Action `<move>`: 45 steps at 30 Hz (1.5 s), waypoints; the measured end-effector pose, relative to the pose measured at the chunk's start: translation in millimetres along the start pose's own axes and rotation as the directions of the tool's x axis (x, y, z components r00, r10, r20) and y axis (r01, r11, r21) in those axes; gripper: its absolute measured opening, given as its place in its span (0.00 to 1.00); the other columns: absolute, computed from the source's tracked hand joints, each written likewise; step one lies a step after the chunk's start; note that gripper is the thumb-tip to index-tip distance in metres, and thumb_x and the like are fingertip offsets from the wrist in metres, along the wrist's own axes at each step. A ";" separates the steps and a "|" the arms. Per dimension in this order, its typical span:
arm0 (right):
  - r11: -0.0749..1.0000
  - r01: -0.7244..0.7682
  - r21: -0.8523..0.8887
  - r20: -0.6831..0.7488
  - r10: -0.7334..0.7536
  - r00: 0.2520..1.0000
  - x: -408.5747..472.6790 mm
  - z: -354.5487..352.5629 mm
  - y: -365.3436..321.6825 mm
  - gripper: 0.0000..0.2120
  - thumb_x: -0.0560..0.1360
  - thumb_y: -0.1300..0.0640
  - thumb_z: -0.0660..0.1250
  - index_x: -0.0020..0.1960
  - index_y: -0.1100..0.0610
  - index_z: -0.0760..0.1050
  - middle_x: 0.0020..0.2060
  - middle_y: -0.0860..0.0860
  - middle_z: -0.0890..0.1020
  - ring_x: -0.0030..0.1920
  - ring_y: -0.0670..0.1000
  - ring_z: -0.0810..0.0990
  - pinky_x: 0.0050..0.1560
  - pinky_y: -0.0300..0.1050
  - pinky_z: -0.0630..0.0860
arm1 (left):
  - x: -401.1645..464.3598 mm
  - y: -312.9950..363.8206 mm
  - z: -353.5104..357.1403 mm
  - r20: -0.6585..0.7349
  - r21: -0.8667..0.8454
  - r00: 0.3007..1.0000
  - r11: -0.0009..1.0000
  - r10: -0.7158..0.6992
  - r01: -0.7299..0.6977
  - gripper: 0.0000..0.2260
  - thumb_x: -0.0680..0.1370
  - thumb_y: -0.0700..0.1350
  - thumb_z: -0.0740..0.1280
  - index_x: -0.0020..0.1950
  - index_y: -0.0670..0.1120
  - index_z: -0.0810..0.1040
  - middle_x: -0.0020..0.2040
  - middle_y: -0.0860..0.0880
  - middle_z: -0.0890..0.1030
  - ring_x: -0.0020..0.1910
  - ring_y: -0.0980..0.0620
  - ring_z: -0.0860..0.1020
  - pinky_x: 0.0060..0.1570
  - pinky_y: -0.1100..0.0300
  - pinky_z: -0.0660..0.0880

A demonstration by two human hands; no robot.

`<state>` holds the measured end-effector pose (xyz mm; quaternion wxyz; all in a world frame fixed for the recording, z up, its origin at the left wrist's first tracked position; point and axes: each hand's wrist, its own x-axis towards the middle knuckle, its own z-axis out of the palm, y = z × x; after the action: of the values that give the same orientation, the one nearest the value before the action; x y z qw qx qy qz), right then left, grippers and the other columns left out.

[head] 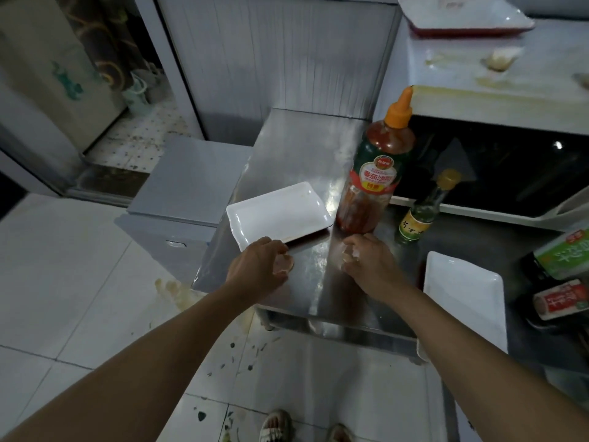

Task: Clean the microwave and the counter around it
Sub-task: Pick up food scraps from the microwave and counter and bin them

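Left hand (261, 266): fingers loosely curled, holding nothing, just beside the white tray (277, 212)
Right hand (366, 260): fingers curled near the ketchup bottle (373, 173) base; grip unclear
Microwave (497, 122): right rear of the steel counter (287, 148), stained top

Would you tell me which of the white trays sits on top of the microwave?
The red-edged tray at the far right, on the microwave; the other two lie on the steel counter.
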<state>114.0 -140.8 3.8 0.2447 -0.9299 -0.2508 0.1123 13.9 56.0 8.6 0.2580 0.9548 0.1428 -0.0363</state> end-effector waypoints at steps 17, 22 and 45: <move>0.990 -0.112 -0.086 -0.309 0.080 0.948 -61.3 -160.8 -40.2 0.21 0.70 0.61 0.71 0.62 0.58 0.74 0.59 0.55 0.77 0.59 0.56 0.75 0.55 0.40 0.66 | 13.8 131.9 -105.4 -0.018 0.008 0.899 0.900 0.437 -0.437 0.20 0.68 0.46 0.74 0.59 0.47 0.78 0.56 0.48 0.80 0.55 0.47 0.77 0.54 0.54 0.74; 0.977 -0.183 -0.107 -0.393 0.128 0.911 -77.3 -210.3 -31.5 0.21 0.71 0.59 0.71 0.64 0.57 0.72 0.58 0.55 0.76 0.58 0.56 0.74 0.53 0.42 0.67 | 22.9 176.9 -118.8 -0.034 -0.003 0.836 0.836 0.548 -0.548 0.17 0.69 0.44 0.73 0.57 0.46 0.78 0.54 0.48 0.80 0.54 0.47 0.77 0.48 0.58 0.73; 0.998 -0.035 -0.054 -0.422 0.009 0.907 45.3 -363.8 125.6 0.22 0.72 0.59 0.69 0.66 0.56 0.71 0.61 0.54 0.76 0.61 0.54 0.73 0.54 0.41 0.66 | 168.6 337.8 -102.2 -0.266 0.013 0.906 0.941 0.329 -0.338 0.23 0.71 0.49 0.73 0.63 0.47 0.75 0.60 0.50 0.79 0.58 0.51 0.76 0.50 0.65 0.67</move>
<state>324.7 -357.0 246.8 0.2633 -0.9420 -0.1847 -0.0959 273.2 -128.8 235.7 0.2551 0.9569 0.0114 0.1383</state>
